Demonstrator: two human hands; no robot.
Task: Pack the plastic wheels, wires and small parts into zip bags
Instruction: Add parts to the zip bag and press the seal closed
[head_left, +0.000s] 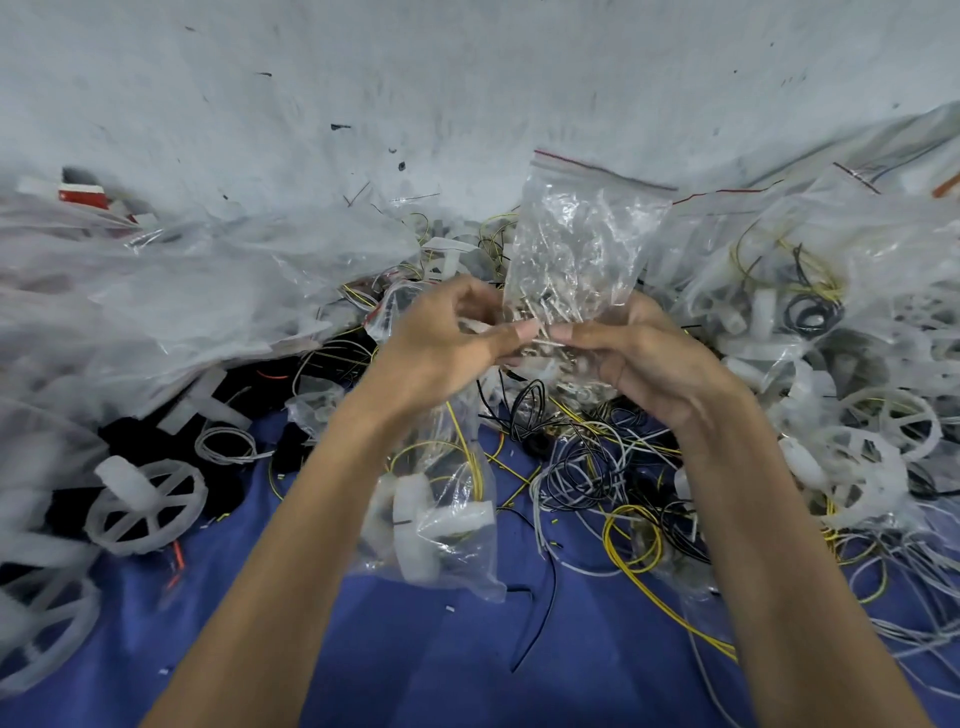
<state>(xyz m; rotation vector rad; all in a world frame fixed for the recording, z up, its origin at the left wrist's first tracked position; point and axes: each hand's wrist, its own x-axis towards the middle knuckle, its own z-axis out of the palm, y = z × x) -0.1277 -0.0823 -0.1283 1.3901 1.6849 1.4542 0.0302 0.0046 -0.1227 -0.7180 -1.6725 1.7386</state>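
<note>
Head view showed both hands raised over the heap, sharing one clear zip bag (576, 244). The left hand (441, 343) pinched the bag's lower edge between thumb and curled fingers. The right hand (644, 364) had its fingers curled round the bag's bottom from the three o'clock side, its thumb tip nearly meeting the left thumb. The bag stood upright, with its red-lined zip strip (602, 169) at twelve o'clock from the hands. A clump of small parts (550, 312) sat at its bottom, just above the thumbs. Whether the strip was pressed closed could not be told.

At six o'clock from the hands a second bag (447, 525) holding white wheels lay on the blue cloth (415, 654). A loose wheel (140, 506) lay at eight o'clock, and tangled wires (623, 499) lay at five o'clock.

The step in hand looked like settling the small parts in their bag. The next move would probably call for one hand to keep the bottom steady and upright while the other climbed to the strip and ran along it. If the bag tipped before it was sealed, the parts could spill into the tangle below.
</note>
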